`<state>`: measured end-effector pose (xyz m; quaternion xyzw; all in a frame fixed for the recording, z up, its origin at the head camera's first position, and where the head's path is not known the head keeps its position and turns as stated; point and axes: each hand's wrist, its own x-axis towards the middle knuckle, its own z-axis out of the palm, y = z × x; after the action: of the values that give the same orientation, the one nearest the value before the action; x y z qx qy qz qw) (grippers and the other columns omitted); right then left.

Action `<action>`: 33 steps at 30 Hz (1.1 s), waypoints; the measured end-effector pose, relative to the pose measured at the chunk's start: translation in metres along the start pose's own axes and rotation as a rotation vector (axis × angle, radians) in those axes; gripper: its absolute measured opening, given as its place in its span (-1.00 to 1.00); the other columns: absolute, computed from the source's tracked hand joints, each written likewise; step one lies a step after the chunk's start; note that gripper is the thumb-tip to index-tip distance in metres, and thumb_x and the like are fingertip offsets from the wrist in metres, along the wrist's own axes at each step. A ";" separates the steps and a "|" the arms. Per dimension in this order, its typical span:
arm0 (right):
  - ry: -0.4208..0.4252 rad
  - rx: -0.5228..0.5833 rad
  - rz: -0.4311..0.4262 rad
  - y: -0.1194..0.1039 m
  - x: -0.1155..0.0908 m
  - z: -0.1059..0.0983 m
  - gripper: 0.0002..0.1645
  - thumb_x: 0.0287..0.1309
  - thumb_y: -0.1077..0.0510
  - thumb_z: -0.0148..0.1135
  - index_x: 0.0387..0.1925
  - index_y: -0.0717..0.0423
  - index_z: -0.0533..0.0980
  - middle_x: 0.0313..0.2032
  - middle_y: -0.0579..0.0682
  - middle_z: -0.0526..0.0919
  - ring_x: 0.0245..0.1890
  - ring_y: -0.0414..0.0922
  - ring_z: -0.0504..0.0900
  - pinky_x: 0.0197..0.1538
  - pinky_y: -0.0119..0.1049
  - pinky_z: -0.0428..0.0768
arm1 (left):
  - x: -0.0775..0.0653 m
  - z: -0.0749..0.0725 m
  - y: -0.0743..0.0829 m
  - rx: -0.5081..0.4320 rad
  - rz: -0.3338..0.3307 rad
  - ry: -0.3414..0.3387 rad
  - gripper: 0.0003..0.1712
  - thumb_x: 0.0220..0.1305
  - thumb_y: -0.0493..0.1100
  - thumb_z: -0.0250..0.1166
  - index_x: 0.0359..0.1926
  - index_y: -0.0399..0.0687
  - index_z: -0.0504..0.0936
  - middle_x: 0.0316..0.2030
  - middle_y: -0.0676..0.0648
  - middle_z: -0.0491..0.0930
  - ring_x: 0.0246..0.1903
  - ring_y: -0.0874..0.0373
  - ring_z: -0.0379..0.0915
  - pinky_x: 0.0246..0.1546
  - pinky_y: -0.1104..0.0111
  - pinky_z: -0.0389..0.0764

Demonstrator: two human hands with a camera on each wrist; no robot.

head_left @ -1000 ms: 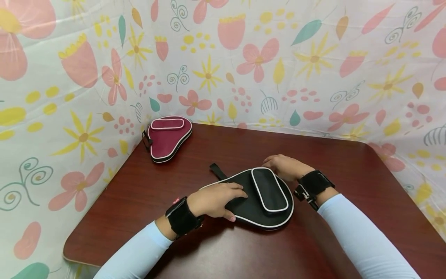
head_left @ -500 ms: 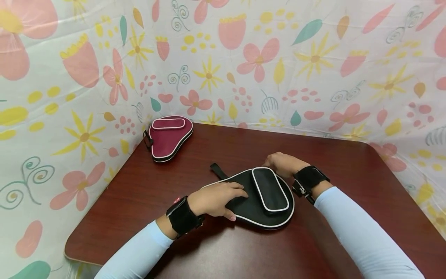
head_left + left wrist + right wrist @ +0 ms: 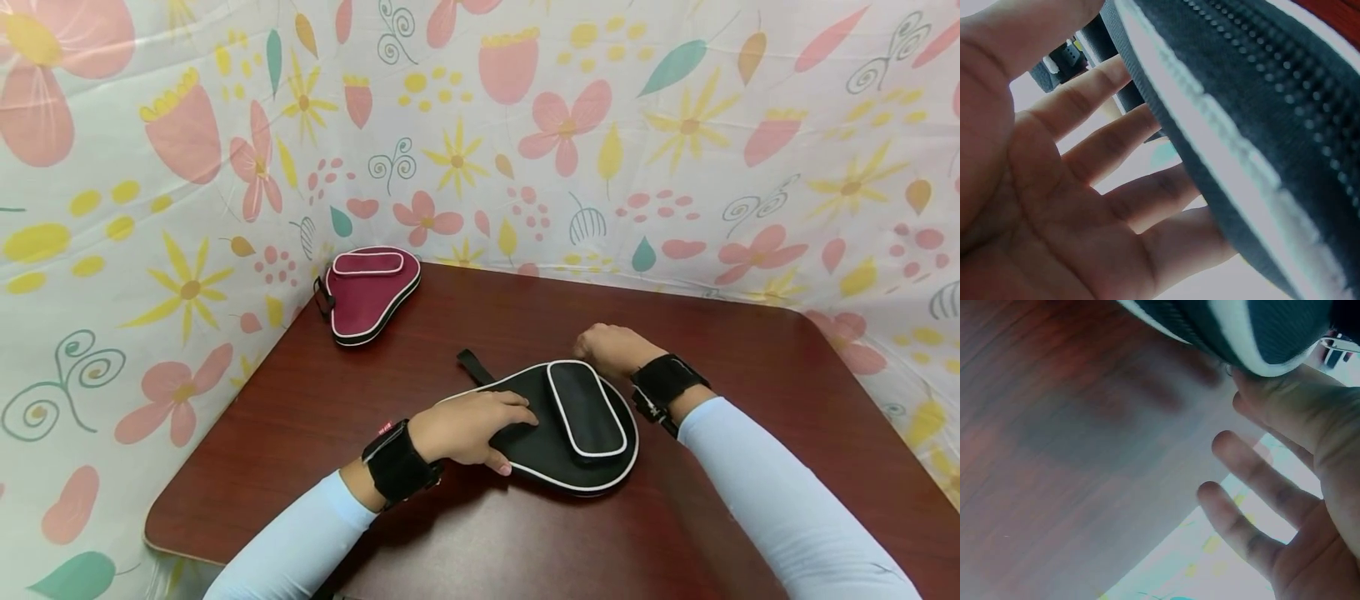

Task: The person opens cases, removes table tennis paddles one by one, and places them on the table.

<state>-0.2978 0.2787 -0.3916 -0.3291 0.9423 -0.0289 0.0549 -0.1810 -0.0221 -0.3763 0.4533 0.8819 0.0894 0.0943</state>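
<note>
A black table tennis paddle case (image 3: 536,454) with white piping and a raised pocket lies flat on the table in the head view. My left hand (image 3: 468,429) rests across its narrow part, fingers extended over the top and thumb by the near edge. The left wrist view shows the case's side zipper (image 3: 1285,69) close up. At the far right edge of the case, my right hand (image 3: 615,352) pinches with thumb and index finger at the zipper pull, mostly hidden; a small metal bit shows beside the thumb in the right wrist view. Its other fingers (image 3: 1241,456) hang loose.
A maroon paddle case (image 3: 367,296) with white piping and a black strap lies at the table's back left corner. The black case's wrist strap (image 3: 474,367) sticks out on the far side. A flowered curtain (image 3: 525,167) stands behind the brown table (image 3: 247,467).
My right hand has shifted slightly away from me along the black case's far edge. The left hand and both cases hold their places, while the head view has turned slightly.
</note>
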 end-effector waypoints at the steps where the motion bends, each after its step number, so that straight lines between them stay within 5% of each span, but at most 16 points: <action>1: -0.003 0.011 0.004 0.001 0.000 0.001 -0.50 0.24 0.35 0.23 -0.69 -0.23 0.43 -0.58 -0.26 0.44 -0.51 -0.21 0.40 -0.43 -0.24 0.39 | 0.000 0.000 0.000 0.002 -0.001 -0.001 -0.19 0.14 0.12 0.56 0.40 0.19 0.51 0.42 0.00 0.39 0.40 0.14 0.32 0.36 0.28 0.36; 13: 0.047 0.067 -0.104 0.007 -0.011 0.008 -0.66 0.27 0.36 0.28 -0.38 -0.20 0.67 -0.41 -0.30 0.66 -0.40 -0.29 0.62 -0.35 -0.23 0.58 | 0.002 0.001 0.001 0.013 -0.025 -0.021 -0.22 0.18 0.13 0.52 0.41 0.23 0.50 0.44 0.02 0.37 0.40 0.15 0.31 0.35 0.28 0.36; 25: 0.103 0.018 -0.156 0.011 -0.023 0.011 -0.51 0.18 0.46 0.20 -0.58 -0.24 0.54 -0.48 -0.25 0.38 -0.50 -0.28 0.42 -0.44 -0.32 0.41 | 0.001 0.001 0.001 0.005 -0.016 -0.019 -0.24 0.22 0.12 0.50 0.41 0.19 0.50 0.44 0.00 0.37 0.41 0.12 0.30 0.38 0.25 0.33; 33: 0.117 0.032 -0.149 0.010 -0.032 0.011 -0.52 0.18 0.46 0.21 -0.54 -0.24 0.58 -0.44 -0.18 0.43 -0.52 -0.27 0.39 -0.44 -0.31 0.40 | 0.000 0.000 0.002 0.002 -0.014 -0.015 -0.25 0.22 0.11 0.50 0.41 0.19 0.50 0.44 0.01 0.37 0.42 0.12 0.29 0.38 0.25 0.33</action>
<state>-0.2775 0.3060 -0.4007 -0.3953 0.9161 -0.0672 0.0025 -0.1796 -0.0206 -0.3763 0.4480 0.8843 0.0844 0.1013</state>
